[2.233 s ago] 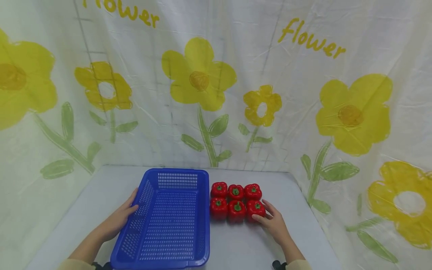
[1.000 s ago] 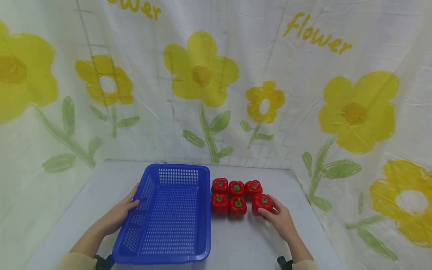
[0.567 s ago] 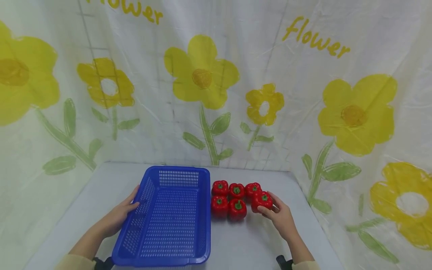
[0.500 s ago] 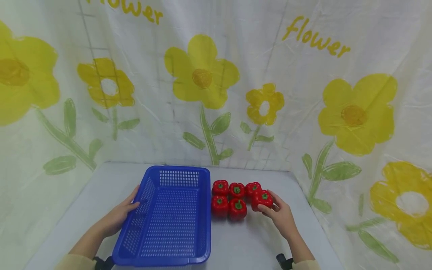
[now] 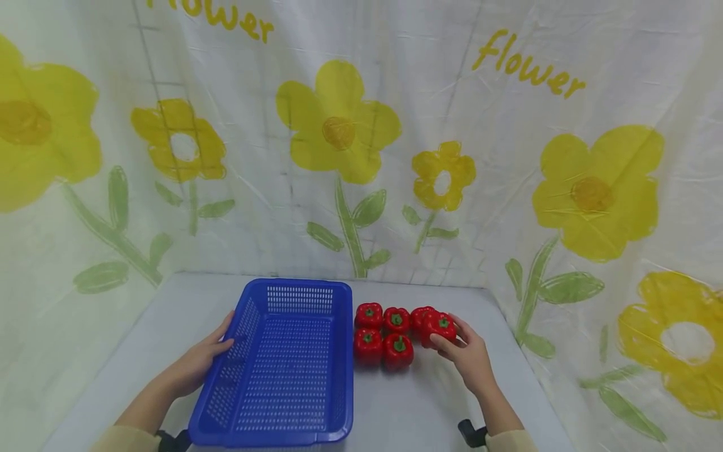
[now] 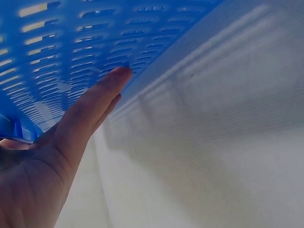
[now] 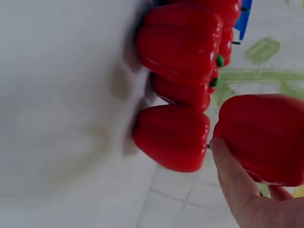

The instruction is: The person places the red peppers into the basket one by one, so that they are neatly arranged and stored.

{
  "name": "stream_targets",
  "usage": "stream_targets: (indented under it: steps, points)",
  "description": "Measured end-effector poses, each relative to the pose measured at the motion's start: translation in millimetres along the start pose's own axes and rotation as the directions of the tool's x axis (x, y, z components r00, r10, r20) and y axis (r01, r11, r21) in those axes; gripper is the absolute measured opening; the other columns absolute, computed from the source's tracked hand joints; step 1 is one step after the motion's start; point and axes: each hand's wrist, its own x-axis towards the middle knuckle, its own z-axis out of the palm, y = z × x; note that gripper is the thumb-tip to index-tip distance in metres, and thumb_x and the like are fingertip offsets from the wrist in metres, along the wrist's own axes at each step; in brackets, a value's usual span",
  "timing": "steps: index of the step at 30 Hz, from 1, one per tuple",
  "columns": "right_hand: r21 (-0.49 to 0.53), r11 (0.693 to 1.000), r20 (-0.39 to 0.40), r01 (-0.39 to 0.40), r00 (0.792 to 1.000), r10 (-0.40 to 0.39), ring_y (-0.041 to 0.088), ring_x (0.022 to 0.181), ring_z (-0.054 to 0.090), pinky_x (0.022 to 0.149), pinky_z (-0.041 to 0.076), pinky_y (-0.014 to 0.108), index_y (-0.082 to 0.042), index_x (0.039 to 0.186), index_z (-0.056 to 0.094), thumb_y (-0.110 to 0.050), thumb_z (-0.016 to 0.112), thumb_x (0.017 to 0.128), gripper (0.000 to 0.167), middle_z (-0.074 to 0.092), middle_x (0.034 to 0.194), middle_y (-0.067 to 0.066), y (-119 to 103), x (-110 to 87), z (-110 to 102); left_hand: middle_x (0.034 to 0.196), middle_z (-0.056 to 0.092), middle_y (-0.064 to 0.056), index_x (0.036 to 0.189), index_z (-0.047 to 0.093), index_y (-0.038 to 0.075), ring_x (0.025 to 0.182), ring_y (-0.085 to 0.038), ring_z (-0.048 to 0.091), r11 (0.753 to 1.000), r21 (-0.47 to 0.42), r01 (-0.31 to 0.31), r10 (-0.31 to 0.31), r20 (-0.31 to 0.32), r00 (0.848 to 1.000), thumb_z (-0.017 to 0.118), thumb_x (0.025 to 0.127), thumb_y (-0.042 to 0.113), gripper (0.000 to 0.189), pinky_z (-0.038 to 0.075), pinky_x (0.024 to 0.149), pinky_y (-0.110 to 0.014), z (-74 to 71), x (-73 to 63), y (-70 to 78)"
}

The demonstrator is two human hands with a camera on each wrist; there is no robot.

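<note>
A blue plastic basket (image 5: 282, 370) with slotted walls stands at the left of the table, with bare floor slots showing inside. My left hand (image 5: 198, 363) holds its left side: the thumb lies over the rim, while straight fingers (image 6: 95, 102) lie along the outer wall. To the right, my right hand (image 5: 469, 355) grips a red bell pepper (image 5: 438, 329) between thumb and fingers, raised off the table. In the right wrist view this held pepper (image 7: 263, 137) is apart from the others. Several red bell peppers (image 5: 398, 350) stand close together beside the basket, green stems up.
A white table (image 5: 395, 408) carries everything. Behind it hangs a pale curtain (image 5: 248, 220) printed with yellow flowers. The pepper group's left side is close to the basket's right wall.
My right hand took hold of the front right pepper, drew it away to the right and lifted it; it now overlaps the back right pepper in view. The left hand stays at the basket.
</note>
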Motion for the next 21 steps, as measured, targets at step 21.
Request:
stream_targets:
  steps: [21]
  points:
    - [0.05,0.999,0.032,0.013,0.999,-0.014,0.038,0.132,0.055,0.088,0.06,0.037,-0.018,0.151,0.043,-0.037,0.083,0.083,0.081,0.049,0.151,0.014,-19,5.7,12,0.165,-0.027,-0.017,0.159,-0.018,0.03,0.15,-0.051,-0.014,1.0,0.004,-0.005,0.005,-0.002,1.0,0.027,0.111,0.021,0.067,0.011,0.118,-0.066,1.5,-0.2,-0.6]
